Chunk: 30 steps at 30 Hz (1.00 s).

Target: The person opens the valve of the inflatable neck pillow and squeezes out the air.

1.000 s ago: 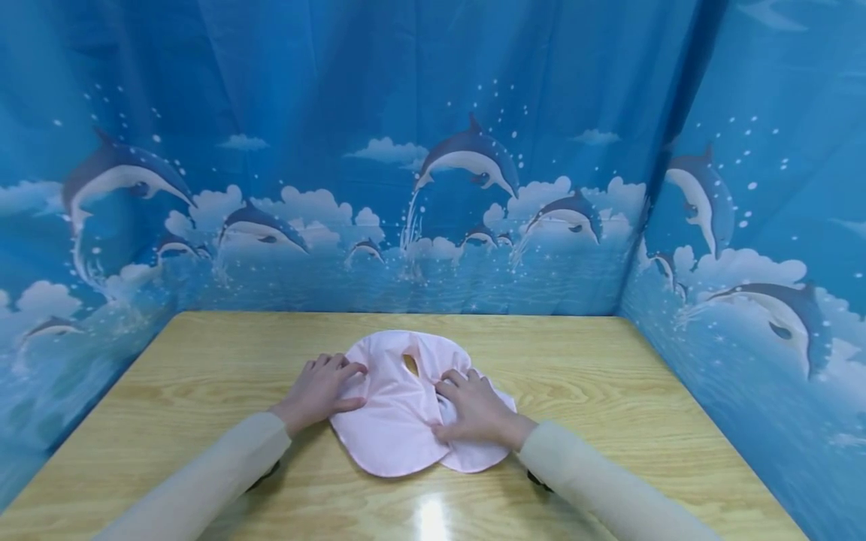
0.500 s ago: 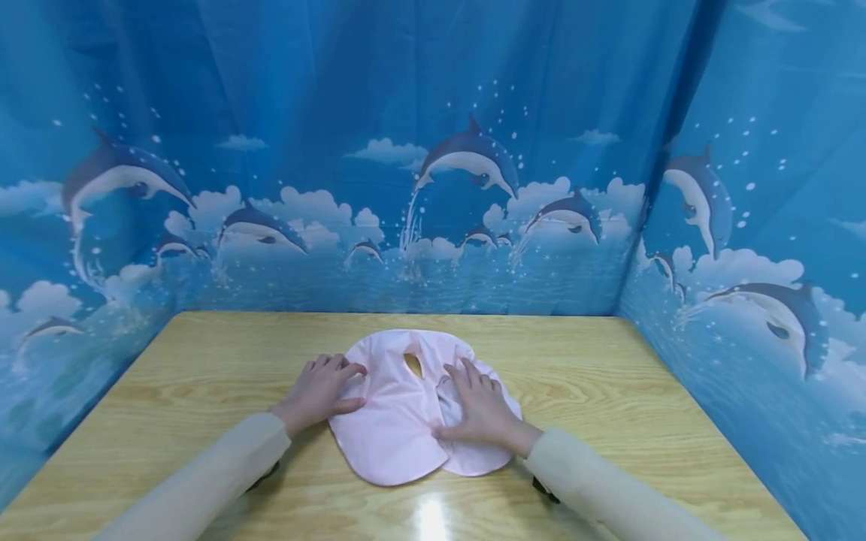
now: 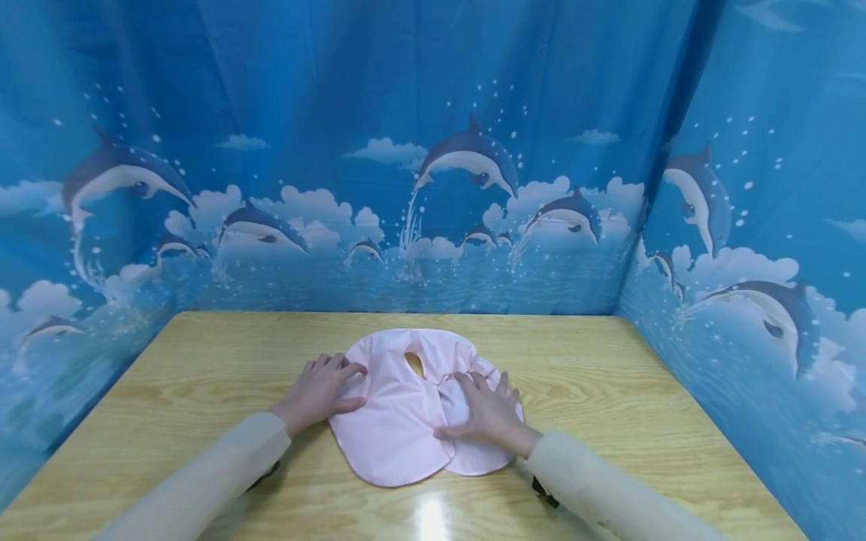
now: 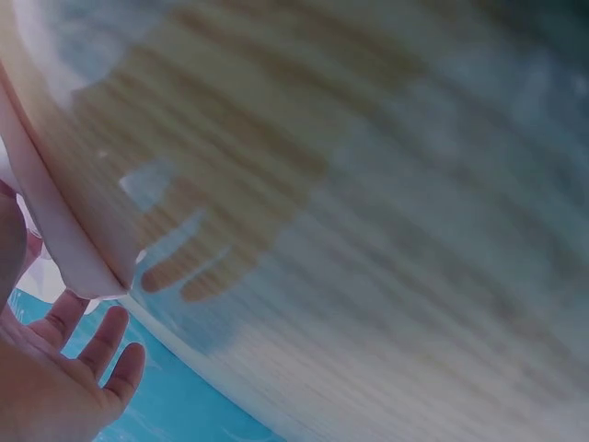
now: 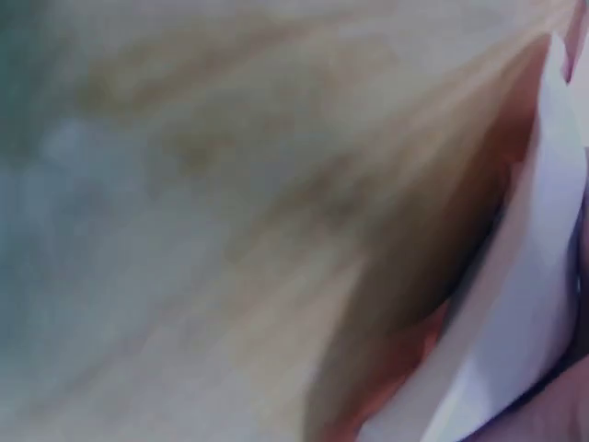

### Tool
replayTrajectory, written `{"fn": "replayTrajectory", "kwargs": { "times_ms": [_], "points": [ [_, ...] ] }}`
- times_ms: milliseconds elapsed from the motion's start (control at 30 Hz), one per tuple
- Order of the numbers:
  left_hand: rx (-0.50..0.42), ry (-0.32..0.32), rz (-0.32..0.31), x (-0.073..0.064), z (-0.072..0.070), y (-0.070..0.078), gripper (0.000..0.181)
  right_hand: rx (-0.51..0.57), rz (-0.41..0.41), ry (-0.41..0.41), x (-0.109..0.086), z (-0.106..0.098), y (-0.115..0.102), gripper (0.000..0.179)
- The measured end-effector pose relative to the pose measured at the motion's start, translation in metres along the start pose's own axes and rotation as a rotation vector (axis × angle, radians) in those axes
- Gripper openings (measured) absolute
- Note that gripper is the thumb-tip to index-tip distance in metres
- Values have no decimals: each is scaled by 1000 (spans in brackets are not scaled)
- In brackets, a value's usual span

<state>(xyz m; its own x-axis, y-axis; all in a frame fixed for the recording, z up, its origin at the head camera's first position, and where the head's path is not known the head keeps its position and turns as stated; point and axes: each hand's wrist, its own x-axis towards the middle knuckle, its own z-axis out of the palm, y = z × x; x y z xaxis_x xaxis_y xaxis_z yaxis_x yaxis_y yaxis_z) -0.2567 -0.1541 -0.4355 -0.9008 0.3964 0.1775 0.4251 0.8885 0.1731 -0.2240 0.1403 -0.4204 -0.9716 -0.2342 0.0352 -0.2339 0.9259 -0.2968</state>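
A pale pink cloth (image 3: 395, 443), shaped like a bib with rounded lobes and a small oval hole, lies on the wooden table (image 3: 223, 361). My left hand (image 3: 321, 391) rests at its left edge, thumb and index finger apart on the fabric. In the left wrist view, the other fingers of the left hand (image 4: 83, 368) are spread beside the cloth's edge (image 4: 69, 239). Over the right lobe lies my right hand (image 3: 490, 412), fingers spread and thumb near the overlap of the lobes. The right wrist view shows a raised edge of the cloth (image 5: 515, 304); most of that hand is out of frame.
A blue curtain (image 3: 325, 98) printed with dolphins and clouds stands behind the table and along its sides. Light reflects off the tabletop near the front.
My right hand has spread its fingers and shifted slightly right, smoothing the right lobe outward. The oval hole looks wider. The left hand has stayed in place.
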Motion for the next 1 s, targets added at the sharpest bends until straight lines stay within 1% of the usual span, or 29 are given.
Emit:
{"fn": "replayTrajectory", "kwargs": {
  "times_ms": [100, 167, 267, 367, 533, 700, 1000],
  "points": [
    [-1, 2, 0, 0, 0, 0, 45, 40, 40, -13, 0, 0, -1, 104],
    [-2, 0, -1, 0, 0, 0, 45, 49, 42, -12, 0, 1, -1, 103],
    [-1, -6, -3, 0, 0, 0, 46, 53, 15, 10, 0, 4, 0, 98],
    [-1, -9, -7, 0, -1, 0, 46, 47, -33, 44, 1, 7, -1, 91],
    [2, 0, -5, 0, -1, 1, 46, 41, -91, 82, -1, 10, -4, 82],
    [14, 4, 2, 0, 0, 1, 46, 21, -97, 83, -2, 12, -8, 78],
    [18, 19, -3, 0, 2, 2, 42, 24, -93, 52, 0, 10, -15, 79]
  ]
}}
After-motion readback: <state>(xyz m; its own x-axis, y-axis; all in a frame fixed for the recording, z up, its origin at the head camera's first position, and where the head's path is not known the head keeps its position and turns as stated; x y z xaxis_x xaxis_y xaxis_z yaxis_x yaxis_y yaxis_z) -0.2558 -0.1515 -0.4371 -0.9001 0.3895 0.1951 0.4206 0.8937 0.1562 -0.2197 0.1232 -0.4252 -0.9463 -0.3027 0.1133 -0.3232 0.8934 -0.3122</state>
